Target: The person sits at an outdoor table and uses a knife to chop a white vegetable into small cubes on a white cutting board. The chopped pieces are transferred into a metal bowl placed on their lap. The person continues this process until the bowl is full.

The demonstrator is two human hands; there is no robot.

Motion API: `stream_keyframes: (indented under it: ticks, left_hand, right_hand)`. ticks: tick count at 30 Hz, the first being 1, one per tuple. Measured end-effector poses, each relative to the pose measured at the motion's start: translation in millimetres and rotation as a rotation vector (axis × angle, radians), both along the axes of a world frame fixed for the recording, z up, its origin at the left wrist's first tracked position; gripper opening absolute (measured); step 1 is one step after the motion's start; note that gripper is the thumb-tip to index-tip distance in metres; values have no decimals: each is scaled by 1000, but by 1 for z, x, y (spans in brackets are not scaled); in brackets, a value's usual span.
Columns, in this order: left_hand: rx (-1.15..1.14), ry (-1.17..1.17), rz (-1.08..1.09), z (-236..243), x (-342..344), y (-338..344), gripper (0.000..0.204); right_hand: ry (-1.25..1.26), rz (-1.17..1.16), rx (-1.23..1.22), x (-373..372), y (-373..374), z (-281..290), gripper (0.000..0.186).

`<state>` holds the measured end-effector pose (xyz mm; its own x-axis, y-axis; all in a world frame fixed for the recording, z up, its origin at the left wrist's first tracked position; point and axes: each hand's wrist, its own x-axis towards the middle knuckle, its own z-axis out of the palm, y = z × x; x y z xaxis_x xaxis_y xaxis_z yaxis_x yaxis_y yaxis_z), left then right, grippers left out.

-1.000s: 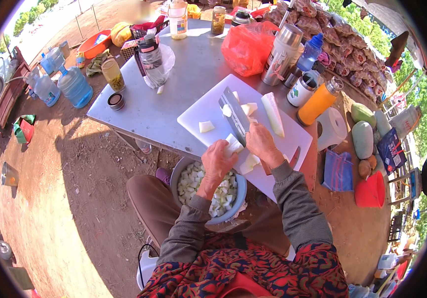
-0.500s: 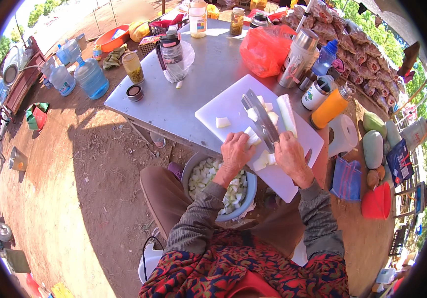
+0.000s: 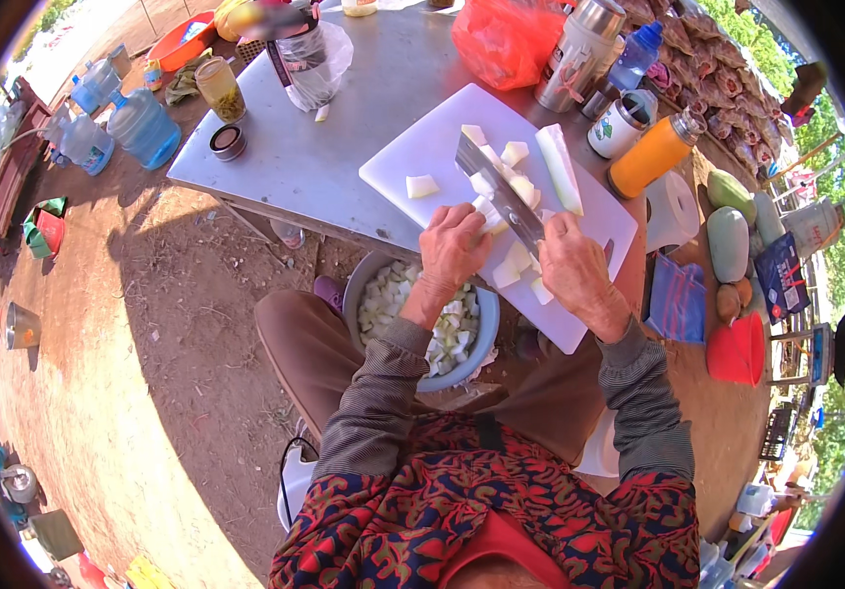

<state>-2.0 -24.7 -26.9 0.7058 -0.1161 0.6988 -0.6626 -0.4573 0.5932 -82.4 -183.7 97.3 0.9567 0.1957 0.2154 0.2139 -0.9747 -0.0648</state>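
Observation:
My right hand (image 3: pixel 581 273) grips the handle of a cleaver (image 3: pixel 503 194), its wide steel blade pointing away over a white cutting board (image 3: pixel 405 155). Beside the blade, the curled fingers of my left hand (image 3: pixel 453 250) hold a piece of white melon (image 3: pixel 488 215). Cut chunks lie on both sides of the blade, one melon chunk (image 3: pixel 422 186) apart on the left. A long melon wedge (image 3: pixel 560 167) with a pale green rind rests at the right of the board. Below the table edge, between my legs, a blue-grey basin (image 3: pixel 488 329) holds many white chunks.
The metal table (image 3: pixel 275 191) carries a red plastic bag (image 3: pixel 506 39), a steel thermos (image 3: pixel 579 54), an orange bottle (image 3: pixel 656 154) and a jar (image 3: pixel 219 90). Whole melons (image 3: pixel 728 243) and a red bucket (image 3: pixel 735 350) are at the right. Water jugs (image 3: pixel 144 130) stand at the left.
The view has shifted, so table and board appear higher and further left. The cleaver stays in my right hand and the melon piece under my left; the chunks near the blade lie slightly differently.

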Motion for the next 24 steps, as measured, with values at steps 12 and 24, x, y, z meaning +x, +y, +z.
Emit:
stream_keyframes:
  ticks: [12,24]
  left_hand:
    - [100,-7,40,6,3,-7,18]
    - [74,-19,45,5,0,-11,20]
  right_hand:
    - [-15,56,-159,-9,10,8,19]
    - [128,18,-269,10,13,-7,18]
